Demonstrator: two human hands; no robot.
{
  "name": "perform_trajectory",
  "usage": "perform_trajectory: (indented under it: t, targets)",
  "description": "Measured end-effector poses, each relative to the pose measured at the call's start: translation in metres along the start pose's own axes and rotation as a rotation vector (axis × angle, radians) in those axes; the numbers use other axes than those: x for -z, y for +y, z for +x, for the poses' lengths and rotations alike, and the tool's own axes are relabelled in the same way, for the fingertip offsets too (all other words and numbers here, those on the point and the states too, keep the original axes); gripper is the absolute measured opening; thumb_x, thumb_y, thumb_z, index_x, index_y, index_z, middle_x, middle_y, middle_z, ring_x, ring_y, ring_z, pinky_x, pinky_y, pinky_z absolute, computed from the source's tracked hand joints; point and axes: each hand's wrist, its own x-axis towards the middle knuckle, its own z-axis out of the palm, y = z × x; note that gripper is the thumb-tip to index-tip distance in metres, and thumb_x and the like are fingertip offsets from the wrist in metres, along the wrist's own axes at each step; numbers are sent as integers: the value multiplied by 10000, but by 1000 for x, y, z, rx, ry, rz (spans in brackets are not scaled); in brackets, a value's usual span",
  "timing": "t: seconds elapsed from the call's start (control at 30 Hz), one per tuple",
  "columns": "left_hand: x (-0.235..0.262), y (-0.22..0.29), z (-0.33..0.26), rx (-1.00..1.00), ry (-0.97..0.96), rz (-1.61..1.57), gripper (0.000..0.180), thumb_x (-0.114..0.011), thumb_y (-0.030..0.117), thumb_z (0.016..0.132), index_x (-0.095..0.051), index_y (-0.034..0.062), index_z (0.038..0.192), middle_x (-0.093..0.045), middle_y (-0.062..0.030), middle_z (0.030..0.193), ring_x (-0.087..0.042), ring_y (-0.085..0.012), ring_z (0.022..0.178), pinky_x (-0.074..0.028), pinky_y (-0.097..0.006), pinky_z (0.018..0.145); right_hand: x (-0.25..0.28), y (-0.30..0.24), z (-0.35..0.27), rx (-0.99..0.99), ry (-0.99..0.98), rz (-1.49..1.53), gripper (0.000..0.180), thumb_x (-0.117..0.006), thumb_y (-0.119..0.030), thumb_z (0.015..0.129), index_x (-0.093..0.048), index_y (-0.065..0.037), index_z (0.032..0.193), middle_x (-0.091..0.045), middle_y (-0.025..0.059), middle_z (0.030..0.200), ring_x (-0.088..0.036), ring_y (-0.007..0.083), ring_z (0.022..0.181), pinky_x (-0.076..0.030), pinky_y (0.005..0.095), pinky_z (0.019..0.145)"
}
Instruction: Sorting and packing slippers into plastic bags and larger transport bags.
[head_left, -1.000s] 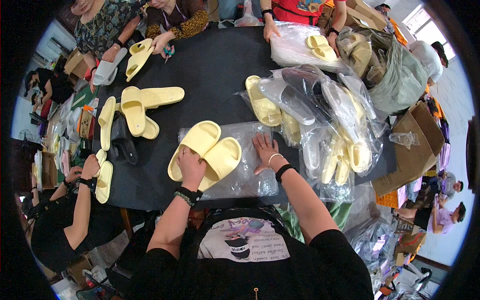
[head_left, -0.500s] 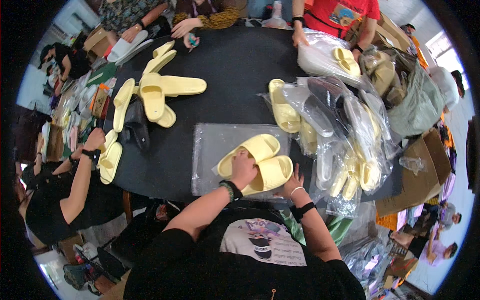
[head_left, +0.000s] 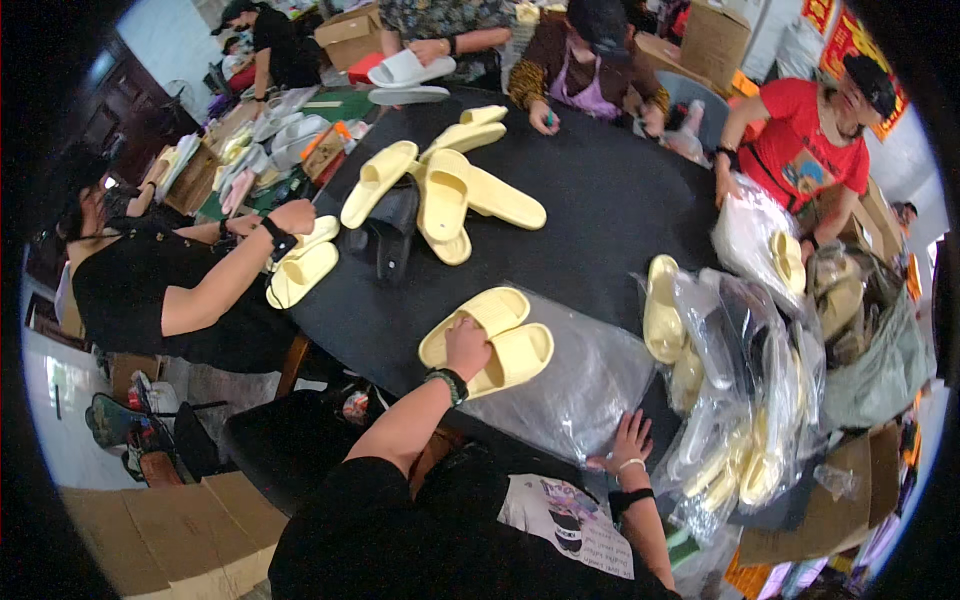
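A pair of pale yellow slide slippers (head_left: 522, 357) lies side by side over the left part of a flat clear plastic bag (head_left: 590, 375). My left hand (head_left: 467, 347) grips the pair, its fingers partly hidden at the foot openings. Fingers spread, my right hand (head_left: 628, 438) rests at the bag's near right corner and holds nothing that I can see. Beyond my left hand, more yellow slides (head_left: 443, 195) lie in a loose heap with a black slipper (head_left: 395, 230) among them.
Bagged slippers (head_left: 740, 400) pile up at the table's right, above a cardboard box (head_left: 825, 505). A person in red (head_left: 815, 140) handles plastic bags across the table. At left, a co-worker's hand (head_left: 292, 217) is by yellow slides. Grey slippers (head_left: 410, 70) are held at the far edge.
My left hand has shifted the slippers leftward across the bag, baring its right part. My right hand, earlier beside the slippers, is now apart from them. The view has turned.
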Motion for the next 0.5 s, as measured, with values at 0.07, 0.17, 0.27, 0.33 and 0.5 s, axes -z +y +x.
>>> perform_trajectory:
  t: [0.07, 0.17, 0.27, 0.33, 0.5]
  targets:
    - [19, -30, 7, 27, 117, -5, 166, -656, 166, 669, -703, 49, 776, -597, -171, 973, -523, -342, 1041, -447, -511, 774, -4, 1, 2, -5, -15, -14, 1496, -867, -567, 450, 69, -45, 1494, 134, 185, 1566, 83, 433, 1432, -151, 646, 1081]
    - [84, -49, 38, -81, 377, -176, 152, -658, 105, 645, -693, 38, 777, -595, -199, 948, -540, -387, 957, -453, -495, 788, -7, 6, 3, -24, -26, -21, 1521, -866, -585, 434, 83, -42, 1490, 148, 184, 1563, 94, 436, 1430, -154, 650, 1080]
    - [161, -77, 87, -53, 507, -1, 153, -658, 94, 654, -683, 25, 788, -594, -211, 932, -547, -398, 904, -451, -485, 798, -10, 5, 8, -13, -4, -64, 1530, -856, -610, 433, 96, -44, 1489, 163, 176, 1561, 99, 433, 1430, -155, 652, 1081]
    - [194, -97, 128, -25, 589, -60, 163, -664, 110, 672, -681, 5, 795, -611, -224, 891, -568, -404, 871, -461, -482, 782, -8, 4, 10, -37, -44, -53, 1523, -854, -609, 440, 96, -47, 1490, 163, 180, 1560, 97, 436, 1429, -153, 647, 1084]
    - [193, -115, 212, 142, 546, -82, 467, -680, 442, 743, -659, -22, 780, -645, -255, 788, -631, -410, 760, -503, -477, 705, -11, 11, -1, -68, -46, -29, 1513, -847, -619, 440, 75, -49, 1495, 143, 194, 1560, 93, 442, 1428, -152, 639, 1088]
